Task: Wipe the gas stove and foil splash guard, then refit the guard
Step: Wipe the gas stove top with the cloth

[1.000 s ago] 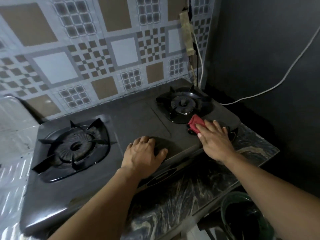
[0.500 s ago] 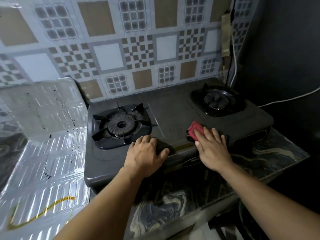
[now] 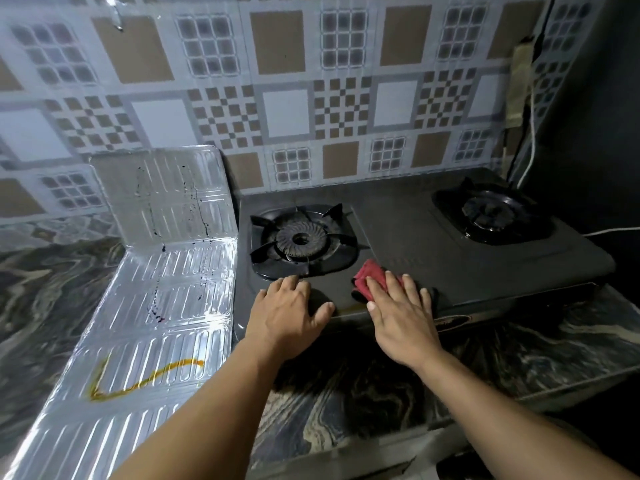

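A dark two-burner gas stove (image 3: 412,230) sits on a marbled counter, with the left burner (image 3: 300,239) and right burner (image 3: 491,213) in view. My right hand (image 3: 398,313) presses flat on a red cloth (image 3: 370,277) on the stove's front middle. My left hand (image 3: 289,308) rests flat on the stove top just in front of the left burner, fingers spread, holding nothing. The foil splash guard (image 3: 162,292) lies to the left of the stove, one panel propped against the wall, with black drip marks and a yellow-brown streak near its front.
A patterned tile wall (image 3: 287,109) rises behind the stove. A white cable (image 3: 530,147) runs down the dark right wall. The marbled counter (image 3: 519,351) shows in front of and to the left of the stove.
My right hand has slid the red cloth leftward along the stove's front, from near the right burner to the middle. The view has swung left, bringing the foil guard into sight.
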Demonstrator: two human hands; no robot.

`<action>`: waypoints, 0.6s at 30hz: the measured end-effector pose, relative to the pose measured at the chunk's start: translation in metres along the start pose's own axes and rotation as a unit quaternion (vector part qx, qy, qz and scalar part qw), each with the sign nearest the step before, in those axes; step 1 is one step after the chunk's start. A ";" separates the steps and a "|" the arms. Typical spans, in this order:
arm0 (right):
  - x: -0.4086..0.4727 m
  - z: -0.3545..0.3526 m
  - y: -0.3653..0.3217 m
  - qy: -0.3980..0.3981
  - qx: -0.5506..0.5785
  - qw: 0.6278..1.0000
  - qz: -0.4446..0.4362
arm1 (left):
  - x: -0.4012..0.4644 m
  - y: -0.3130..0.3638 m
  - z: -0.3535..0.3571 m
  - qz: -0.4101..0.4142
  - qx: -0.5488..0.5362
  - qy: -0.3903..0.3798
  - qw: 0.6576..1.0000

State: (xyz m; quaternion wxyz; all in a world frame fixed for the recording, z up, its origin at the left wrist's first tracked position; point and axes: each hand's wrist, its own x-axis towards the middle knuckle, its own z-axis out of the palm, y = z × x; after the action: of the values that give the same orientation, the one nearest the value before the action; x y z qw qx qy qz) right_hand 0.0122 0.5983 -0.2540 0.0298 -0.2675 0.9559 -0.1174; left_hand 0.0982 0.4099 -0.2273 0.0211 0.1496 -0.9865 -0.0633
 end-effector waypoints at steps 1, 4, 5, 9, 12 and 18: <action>-0.001 0.003 -0.009 -0.003 -0.001 1.000 -0.006 | -0.003 -0.006 -0.001 -0.006 0.002 0.001 1.000; -0.003 0.010 -0.032 -0.010 0.000 1.000 -0.024 | -0.013 -0.025 -0.002 -0.020 0.003 0.004 1.000; -0.004 0.012 -0.039 -0.011 0.000 0.999 -0.032 | -0.015 -0.030 -0.003 -0.023 0.005 0.005 1.000; -0.009 0.020 -0.066 -0.013 0.006 0.998 -0.066 | -0.027 -0.049 -0.004 -0.031 0.002 0.003 1.000; -0.008 0.029 -0.085 -0.022 0.010 0.996 -0.086 | -0.037 -0.060 -0.004 -0.043 -0.001 0.010 0.999; -0.003 0.030 -0.117 -0.037 0.018 0.990 -0.133 | -0.055 -0.078 -0.005 -0.063 -0.020 0.011 0.998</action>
State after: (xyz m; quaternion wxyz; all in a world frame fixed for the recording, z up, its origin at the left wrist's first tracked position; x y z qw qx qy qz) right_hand 0.0771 0.4969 -0.2549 0.0539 -0.3959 0.9078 -0.1272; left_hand 0.1736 0.3516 -0.2336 0.0304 0.2120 -0.9733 -0.0825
